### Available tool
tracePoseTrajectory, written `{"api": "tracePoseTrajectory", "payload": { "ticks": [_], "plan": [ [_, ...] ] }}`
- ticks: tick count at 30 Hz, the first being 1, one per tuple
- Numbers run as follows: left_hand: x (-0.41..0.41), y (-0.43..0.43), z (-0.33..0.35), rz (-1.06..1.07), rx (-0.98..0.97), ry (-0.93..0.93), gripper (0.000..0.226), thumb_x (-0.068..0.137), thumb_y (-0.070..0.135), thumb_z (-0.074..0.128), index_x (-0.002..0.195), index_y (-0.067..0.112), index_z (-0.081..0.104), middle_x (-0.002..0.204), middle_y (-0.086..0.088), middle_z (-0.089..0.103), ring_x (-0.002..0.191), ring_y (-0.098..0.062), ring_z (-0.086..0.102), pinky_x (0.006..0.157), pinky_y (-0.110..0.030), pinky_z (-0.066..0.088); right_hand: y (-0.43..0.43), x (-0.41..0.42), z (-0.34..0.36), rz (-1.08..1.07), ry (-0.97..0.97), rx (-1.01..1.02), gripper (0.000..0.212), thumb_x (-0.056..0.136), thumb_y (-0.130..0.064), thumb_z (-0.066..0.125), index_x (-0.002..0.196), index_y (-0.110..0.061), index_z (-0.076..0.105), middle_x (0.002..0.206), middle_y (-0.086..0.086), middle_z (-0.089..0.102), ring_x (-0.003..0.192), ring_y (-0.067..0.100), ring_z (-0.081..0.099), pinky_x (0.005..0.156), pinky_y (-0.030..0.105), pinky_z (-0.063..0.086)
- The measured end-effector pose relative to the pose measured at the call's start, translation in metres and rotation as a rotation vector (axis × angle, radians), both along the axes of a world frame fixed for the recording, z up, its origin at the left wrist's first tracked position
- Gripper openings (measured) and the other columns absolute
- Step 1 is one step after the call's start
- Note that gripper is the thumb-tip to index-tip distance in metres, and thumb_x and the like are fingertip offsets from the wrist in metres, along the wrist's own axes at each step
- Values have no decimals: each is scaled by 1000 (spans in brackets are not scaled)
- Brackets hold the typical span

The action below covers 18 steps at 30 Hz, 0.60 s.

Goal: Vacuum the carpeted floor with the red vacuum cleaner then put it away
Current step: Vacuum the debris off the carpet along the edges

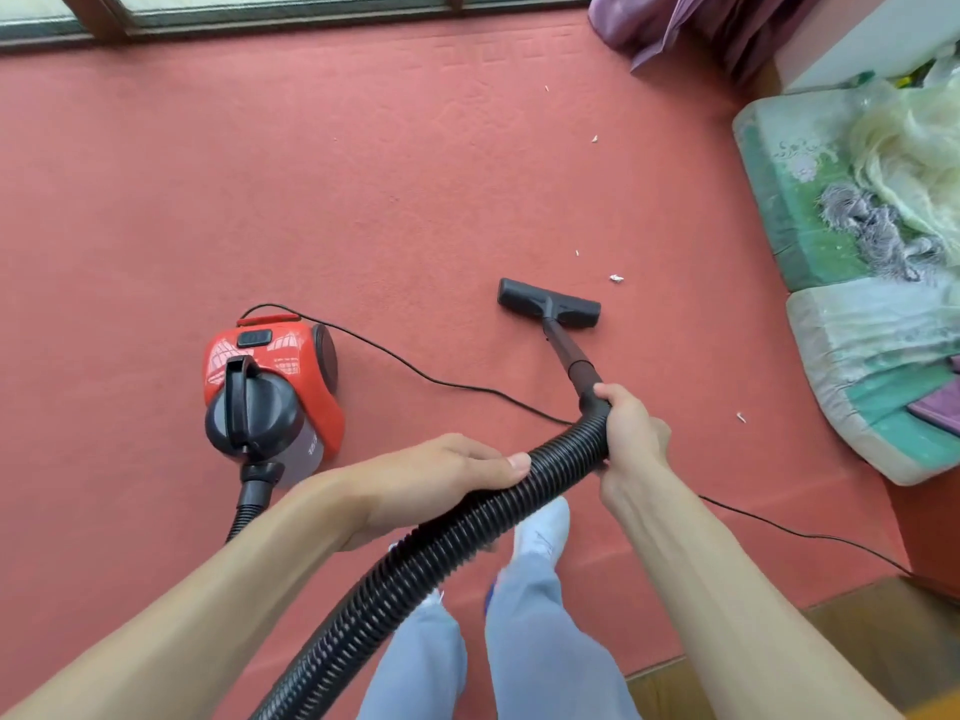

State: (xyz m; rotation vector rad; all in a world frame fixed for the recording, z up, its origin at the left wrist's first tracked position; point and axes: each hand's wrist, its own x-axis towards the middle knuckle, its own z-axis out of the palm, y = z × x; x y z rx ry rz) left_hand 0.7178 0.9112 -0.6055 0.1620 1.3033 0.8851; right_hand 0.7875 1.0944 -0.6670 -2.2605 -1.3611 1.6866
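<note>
The red vacuum cleaner [270,392] with a black lid stands on the red carpet [363,174] at centre left. Its black ribbed hose [441,543] loops from the body, out of the frame's bottom and up into my hands. My left hand [441,475] grips the hose from above. My right hand [631,433] holds the hose's end where it joins the dark wand [569,356]. The black floor nozzle [548,304] lies flat on the carpet ahead. Small white scraps [616,278] lie to the nozzle's right.
A thin black power cord [415,368] runs across the carpet from the vacuum to the right. Green and white cushions [831,241] with fluffy material lie at the right. Purple curtain fabric [701,28] hangs top right. A window frame [260,18] lines the top. Wooden flooring [857,652] begins bottom right.
</note>
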Motion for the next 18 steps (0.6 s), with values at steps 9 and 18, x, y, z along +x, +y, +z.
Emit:
{"api": "tracePoseTrajectory", "payload": {
  "ticks": [9, 18],
  "plan": [
    [-27, 46, -30, 316, -68, 204, 38, 95, 53, 55, 106, 20, 69, 85, -1, 70, 76, -15, 63, 83, -46, 57, 52, -109, -43, 155, 22, 90, 33, 75, -32, 72, 91, -10, 54, 105, 15, 68, 90, 32, 68, 84, 46, 57],
    [-81, 77, 0, 52, -9, 9, 33, 90, 53, 63, 103, 24, 73, 86, -1, 71, 80, -19, 69, 88, -43, 56, 90, -101, 10, 2, 23, 33, 28, 79, -30, 70, 76, -11, 50, 86, 9, 61, 72, 26, 58, 63, 36, 50]
  ]
}}
